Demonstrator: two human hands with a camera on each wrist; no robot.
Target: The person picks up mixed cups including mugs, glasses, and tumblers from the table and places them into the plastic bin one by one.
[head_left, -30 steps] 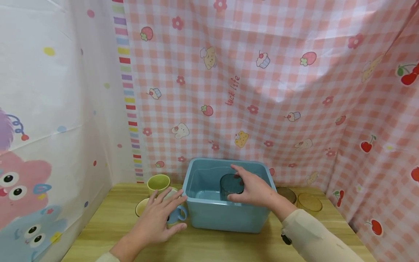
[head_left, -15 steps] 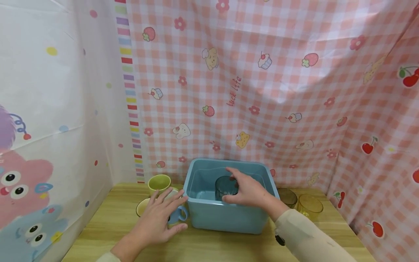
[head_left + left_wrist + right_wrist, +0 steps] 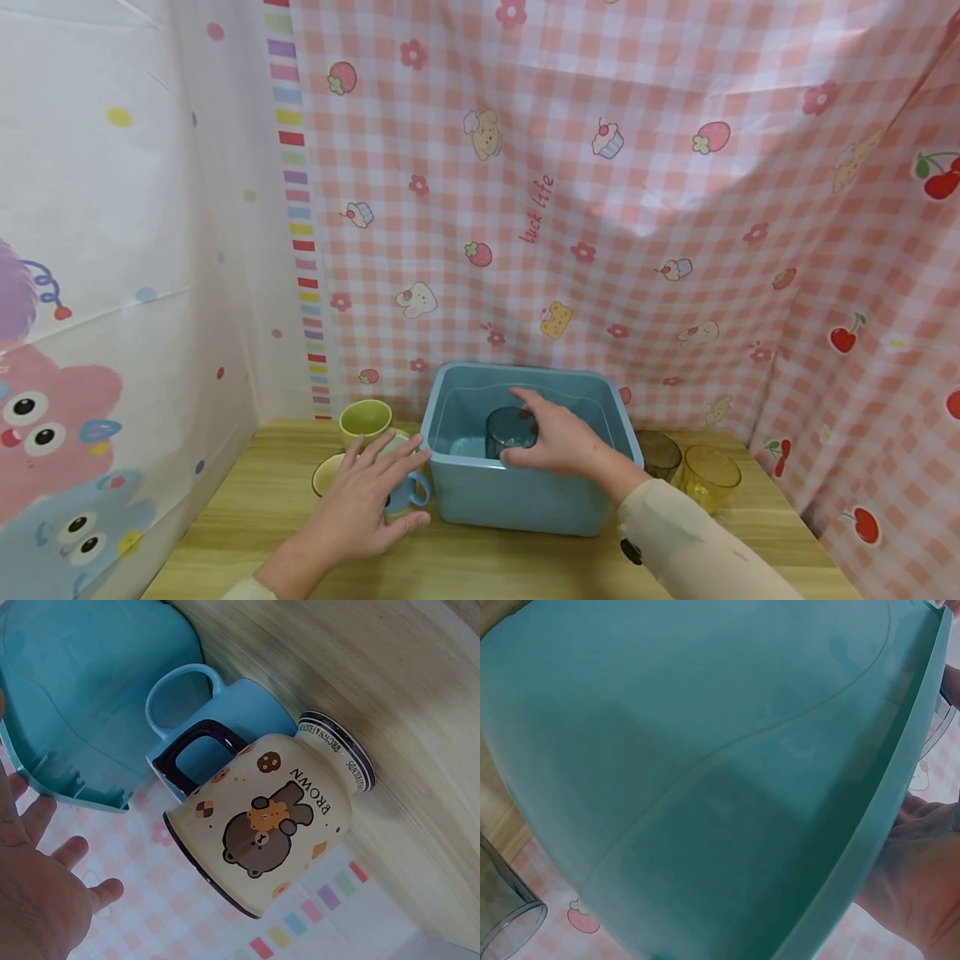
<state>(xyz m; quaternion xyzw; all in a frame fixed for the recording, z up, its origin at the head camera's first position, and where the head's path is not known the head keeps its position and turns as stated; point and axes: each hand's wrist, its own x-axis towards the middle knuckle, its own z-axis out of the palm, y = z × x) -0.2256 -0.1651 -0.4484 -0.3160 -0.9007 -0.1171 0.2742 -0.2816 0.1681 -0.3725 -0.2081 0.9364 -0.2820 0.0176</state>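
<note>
A dark bluish drinking glass (image 3: 504, 433) is inside the light-blue plastic bin (image 3: 525, 500), left of its middle. My right hand (image 3: 561, 437) reaches over the bin's front wall and grips the glass between thumb and fingers. In the right wrist view the bin wall hides most of the glass. With its fingers spread, my left hand (image 3: 363, 504) hovers over the mugs, fingertips close to the bin's left rim; touching or not, I cannot tell. Under it stand a cream mug with a bear print (image 3: 262, 817) and a light-blue mug (image 3: 244, 712), partly covered in the head view.
A green mug (image 3: 365, 422) stands behind the left hand, with a pale rim partly visible beside it. To the bin's right are a brownish glass (image 3: 662, 454) and an amber glass (image 3: 711, 479). Patterned curtain (image 3: 540, 208) hangs behind the wooden table (image 3: 480, 571).
My right hand has moved left and slightly down inside the bin with the dark glass. The amber glass is less covered by the sleeve. The left hand has kept its place.
</note>
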